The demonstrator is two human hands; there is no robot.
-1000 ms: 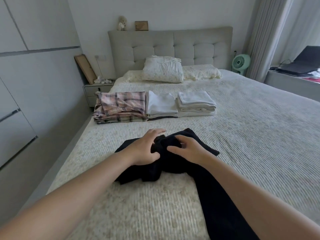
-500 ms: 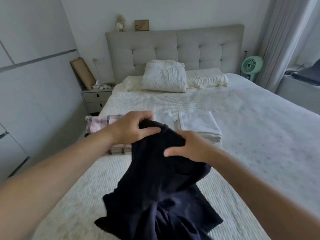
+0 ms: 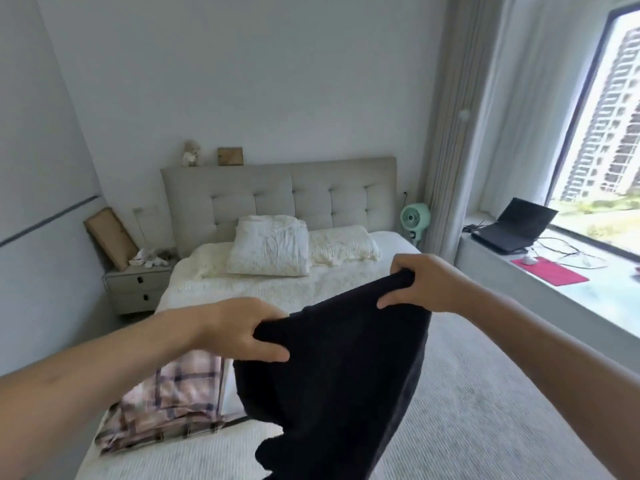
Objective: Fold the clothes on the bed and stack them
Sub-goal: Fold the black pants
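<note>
We hold the black garment (image 3: 332,368) up off the bed (image 3: 485,393), left hand (image 3: 242,329) and right hand (image 3: 420,284) each pinching its top edge (right higher); below our left grip lies the folded plaid stack (image 3: 169,407).

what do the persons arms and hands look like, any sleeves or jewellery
Both forearms are bare up to the frame edge, with no sleeve showing. The left hand and right hand wear no gloves, and no watch, bracelet or ring is visible.
</note>
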